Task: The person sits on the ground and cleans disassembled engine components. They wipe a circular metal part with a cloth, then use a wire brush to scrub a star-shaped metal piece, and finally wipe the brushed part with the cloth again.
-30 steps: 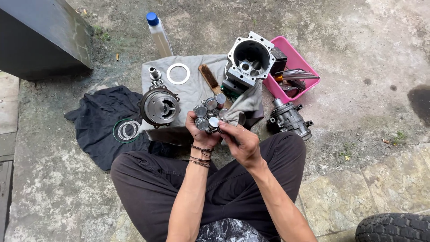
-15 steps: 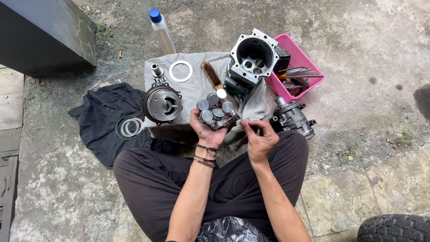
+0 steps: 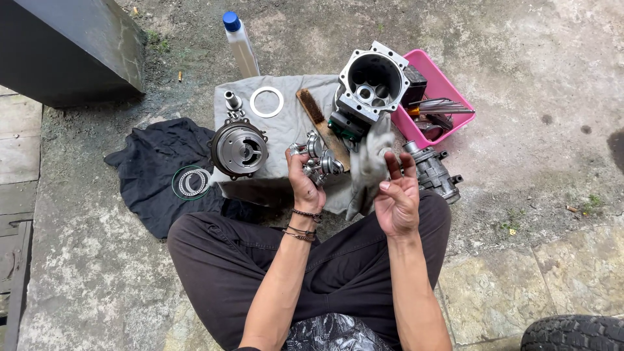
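While clenched in the left hand, the piston cluster seems heavy, rigid, oily; the right hand is released beside a grey rag.

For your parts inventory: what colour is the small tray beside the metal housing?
Pink. The tray holds tools at the right of the housing, clear in the head view.
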